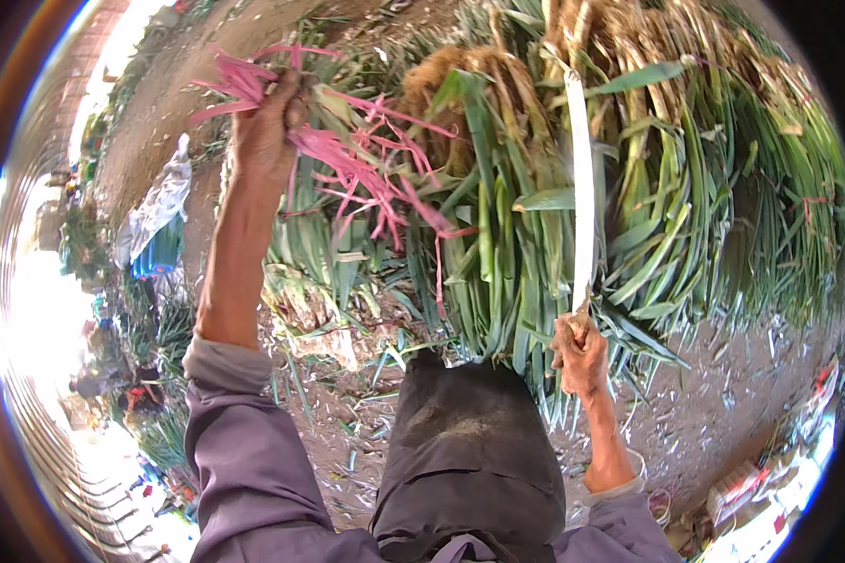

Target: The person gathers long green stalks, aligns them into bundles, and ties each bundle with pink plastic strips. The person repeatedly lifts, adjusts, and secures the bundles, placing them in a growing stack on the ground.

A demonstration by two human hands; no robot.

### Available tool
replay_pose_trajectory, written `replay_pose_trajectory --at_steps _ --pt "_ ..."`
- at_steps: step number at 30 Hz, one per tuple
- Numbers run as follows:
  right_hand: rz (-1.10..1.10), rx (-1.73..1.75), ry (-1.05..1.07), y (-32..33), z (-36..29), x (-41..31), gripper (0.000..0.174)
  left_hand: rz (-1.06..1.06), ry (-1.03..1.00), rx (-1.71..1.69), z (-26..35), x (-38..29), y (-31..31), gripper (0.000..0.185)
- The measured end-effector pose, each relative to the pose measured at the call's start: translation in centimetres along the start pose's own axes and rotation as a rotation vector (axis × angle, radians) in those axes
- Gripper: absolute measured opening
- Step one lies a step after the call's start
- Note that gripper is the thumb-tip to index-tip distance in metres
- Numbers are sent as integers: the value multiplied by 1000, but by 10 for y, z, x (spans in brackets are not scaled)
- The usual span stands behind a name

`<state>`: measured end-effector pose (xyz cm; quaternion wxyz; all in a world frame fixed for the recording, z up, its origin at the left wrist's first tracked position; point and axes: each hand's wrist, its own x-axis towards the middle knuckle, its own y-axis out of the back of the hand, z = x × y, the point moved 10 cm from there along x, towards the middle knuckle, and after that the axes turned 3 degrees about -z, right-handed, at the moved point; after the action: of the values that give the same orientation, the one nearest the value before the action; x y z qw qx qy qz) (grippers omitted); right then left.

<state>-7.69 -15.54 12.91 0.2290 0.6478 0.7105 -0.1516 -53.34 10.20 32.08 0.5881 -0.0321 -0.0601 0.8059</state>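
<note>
My left hand (271,123), raised at the upper left, is closed around a bunch of pink plastic strips (352,165). Their frayed ends hang to the right over green leaves. In my right hand (581,352) is the handle of a long knife (581,190). Its pale blade points away from me, and its tip reaches the stalks at the top. Between and beyond my hands lie green leafy stalks (500,239), which look like leeks or large green onions. Their brown fibrous roots (440,81) face the far side.
More stalks with long leaves (781,169) are piled along the right. Cut leaf scraps litter the soil floor (718,394). A white plastic sheet (162,197) partly covers a blue item (158,250) at the left. My dark-clothed leg (472,450) is below centre.
</note>
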Motion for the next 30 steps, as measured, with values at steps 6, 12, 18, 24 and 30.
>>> replay_pose_trajectory --at_steps 6,12,18,24,30 --pt "-61 109 171 -41 -64 14 13 -35 -282 126 152 -87 68 12" --pt "-268 215 412 -136 -173 -12 22 85 -163 164 188 -187 123 10" --pt "-442 357 388 -249 -209 -78 31 145 -194 46 202 -261 155 10" --pt "-510 294 572 -322 -199 -153 39 14 -177 -71 221 -359 201 15" --pt "-711 -77 408 -444 -80 -188 23 339 -318 -20 272 -474 322 33"
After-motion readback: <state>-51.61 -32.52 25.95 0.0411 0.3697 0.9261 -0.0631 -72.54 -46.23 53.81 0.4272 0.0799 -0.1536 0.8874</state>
